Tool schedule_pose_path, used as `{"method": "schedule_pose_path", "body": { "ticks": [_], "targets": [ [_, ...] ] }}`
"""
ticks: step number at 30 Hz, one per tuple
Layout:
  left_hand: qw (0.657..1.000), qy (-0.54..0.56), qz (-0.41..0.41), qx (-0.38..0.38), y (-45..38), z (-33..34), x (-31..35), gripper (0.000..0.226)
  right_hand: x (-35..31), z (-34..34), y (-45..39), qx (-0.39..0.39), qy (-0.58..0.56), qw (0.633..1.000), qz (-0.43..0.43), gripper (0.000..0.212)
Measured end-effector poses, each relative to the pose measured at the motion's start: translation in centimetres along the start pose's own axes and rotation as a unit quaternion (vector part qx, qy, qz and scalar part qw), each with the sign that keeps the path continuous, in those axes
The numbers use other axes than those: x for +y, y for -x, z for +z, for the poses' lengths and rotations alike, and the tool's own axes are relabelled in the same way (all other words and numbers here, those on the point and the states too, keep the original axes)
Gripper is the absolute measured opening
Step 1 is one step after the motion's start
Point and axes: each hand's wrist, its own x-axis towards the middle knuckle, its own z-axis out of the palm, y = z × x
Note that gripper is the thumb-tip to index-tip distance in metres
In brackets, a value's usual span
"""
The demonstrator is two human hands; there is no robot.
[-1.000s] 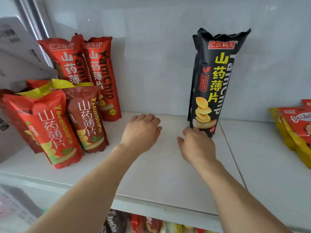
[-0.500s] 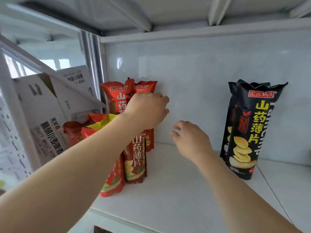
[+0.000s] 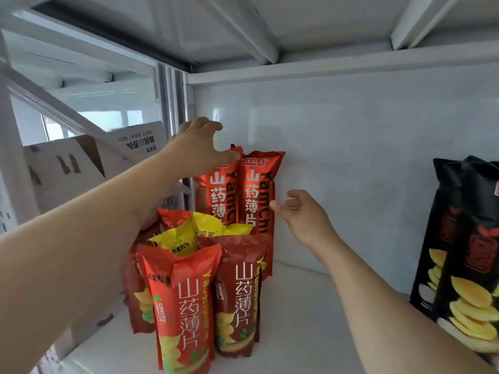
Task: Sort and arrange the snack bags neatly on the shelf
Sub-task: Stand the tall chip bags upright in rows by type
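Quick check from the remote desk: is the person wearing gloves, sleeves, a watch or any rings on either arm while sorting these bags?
Nothing worn shows. The left hand and right hand are bare, with no gloves. Both forearms are uncovered as far as the picture's edge, with no sleeve, watch, band or bracelet visible on either wrist. No rings can be made out, though several fingers are hidden or blurred.
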Motion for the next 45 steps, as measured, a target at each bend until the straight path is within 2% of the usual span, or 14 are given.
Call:
{"method": "schedule_pose_path", "body": {
  "ticks": [4, 7, 10, 13, 17, 22, 25, 30, 35, 40, 45],
  "targets": [
    [0.997, 0.013, -0.053, -0.06, -2.2, 0.7, -2.5, 0.106, -0.2, 1.3, -3.7, -0.016, -0.1, 0.994, 0.027, 0.086],
    [0.984, 0.098, -0.072, -0.13, -2.9, 1.4, -3.6, 0.112, -0.7, 2.4, -5.5, -0.045, -0.144, 0.988, 0.035, 0.094],
    [0.972, 0.137, -0.073, -0.173, -3.8, 2.2, -4.5, 0.116, -0.9, 3.5, -6.9, -0.044, -0.173, 0.984, 0.02, 0.08],
    [0.967, 0.17, -0.063, -0.181, -4.6, 2.5, -5.2, 0.12, -0.6, 4.2, -7.8, -0.035, -0.192, 0.981, 0.024, 0.068],
    [0.966, 0.156, -0.022, -0.204, -5.0, 2.5, -5.5, 0.098, -0.1, 4.6, -8.2, -0.029, -0.205, 0.978, 0.03, 0.059],
    [0.96, 0.161, 0.021, -0.229, -5.0, 3.2, -5.2, 0.094, 0.0, 4.9, -8.2, 0.0, -0.217, 0.976, 0.032, 0.055],
    [0.961, 0.169, 0.038, -0.214, -4.8, 3.6, -5.0, 0.097, 0.0, 4.9, -7.8, 0.011, -0.221, 0.975, 0.033, 0.049],
    [0.961, 0.194, 0.069, -0.184, -4.6, 2.9, -4.3, 0.085, -0.6, 3.7, -6.6, 0.023, -0.218, 0.975, 0.021, 0.03],
    [0.95, 0.243, 0.109, -0.162, -3.8, 1.4, -1.4, 0.058, -0.9, 0.3, -4.7, 0.056, -0.201, 0.978, 0.013, 0.035],
    [0.944, 0.262, 0.154, -0.127, -3.1, 0.5, 3.4, 0.016, -0.1, -4.8, -2.0, 0.085, -0.183, 0.979, 0.007, 0.03],
    [0.941, 0.261, 0.178, -0.121, -2.0, -0.6, 8.3, 0.011, 1.2, -9.6, 0.6, 0.114, -0.177, 0.978, 0.012, 0.034]
  ]
}}
